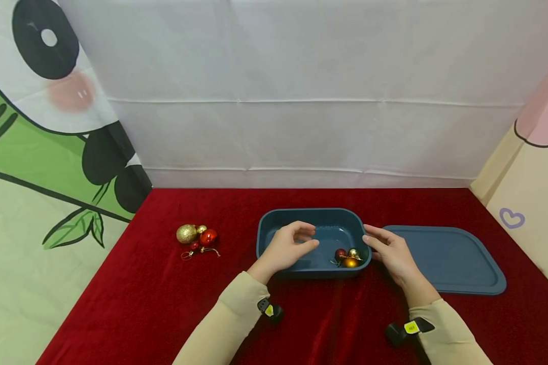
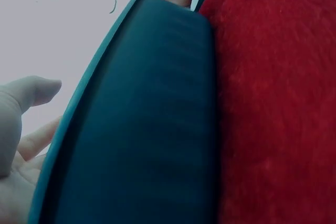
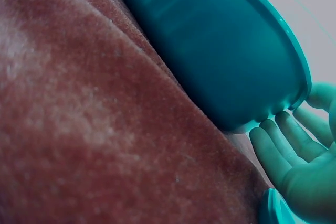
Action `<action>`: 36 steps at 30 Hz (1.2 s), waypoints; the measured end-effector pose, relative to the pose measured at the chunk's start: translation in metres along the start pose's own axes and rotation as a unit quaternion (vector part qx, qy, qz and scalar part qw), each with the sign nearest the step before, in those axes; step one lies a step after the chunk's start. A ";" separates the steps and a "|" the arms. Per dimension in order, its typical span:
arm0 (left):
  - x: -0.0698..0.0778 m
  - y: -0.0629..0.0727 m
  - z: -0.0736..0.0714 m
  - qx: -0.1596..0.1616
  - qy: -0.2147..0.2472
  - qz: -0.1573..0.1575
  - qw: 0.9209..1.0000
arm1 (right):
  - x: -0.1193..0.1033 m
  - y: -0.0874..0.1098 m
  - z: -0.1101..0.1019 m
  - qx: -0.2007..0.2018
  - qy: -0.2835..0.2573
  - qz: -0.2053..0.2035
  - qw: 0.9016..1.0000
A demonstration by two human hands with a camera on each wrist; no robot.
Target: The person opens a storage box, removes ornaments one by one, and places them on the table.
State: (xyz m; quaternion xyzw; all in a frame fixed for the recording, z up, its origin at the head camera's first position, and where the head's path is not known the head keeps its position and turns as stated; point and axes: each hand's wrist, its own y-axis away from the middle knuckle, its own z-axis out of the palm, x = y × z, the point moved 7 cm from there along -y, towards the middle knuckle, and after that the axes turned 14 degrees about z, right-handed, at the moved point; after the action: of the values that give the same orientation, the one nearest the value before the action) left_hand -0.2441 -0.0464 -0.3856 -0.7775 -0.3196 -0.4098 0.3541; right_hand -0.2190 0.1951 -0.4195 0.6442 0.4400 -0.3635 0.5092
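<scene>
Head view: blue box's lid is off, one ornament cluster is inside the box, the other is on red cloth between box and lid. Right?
Not quite: the outside cluster lies left of the blue box, not between it and the lid, as the head view shows. The rest stands: lid off, inside cluster in the box, red cloth underneath.

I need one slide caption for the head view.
Left hand over a blue rectangular box containing round shiny red and gold baubles; right hand at its rim.
</scene>
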 end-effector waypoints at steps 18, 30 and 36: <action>0.001 -0.021 0.049 -0.096 -0.035 0.000 0.995 | 0.003 -0.005 0.003 -0.003 -0.005 -0.005 1.000; -0.002 -0.033 0.070 -0.157 -0.090 -0.026 0.983 | 0.003 -0.005 0.003 -0.012 -0.007 -0.003 1.000; -0.004 -0.035 0.074 -0.167 -0.087 -0.043 0.981 | 0.002 -0.003 0.002 -0.011 -0.004 0.000 1.000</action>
State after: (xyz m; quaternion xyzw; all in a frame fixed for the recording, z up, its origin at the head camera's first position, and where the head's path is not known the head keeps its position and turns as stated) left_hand -0.2433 0.0326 -0.4095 -0.8441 -0.3095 -0.4029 0.1715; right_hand -0.2211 0.1938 -0.4226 0.6373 0.4417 -0.3609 0.5182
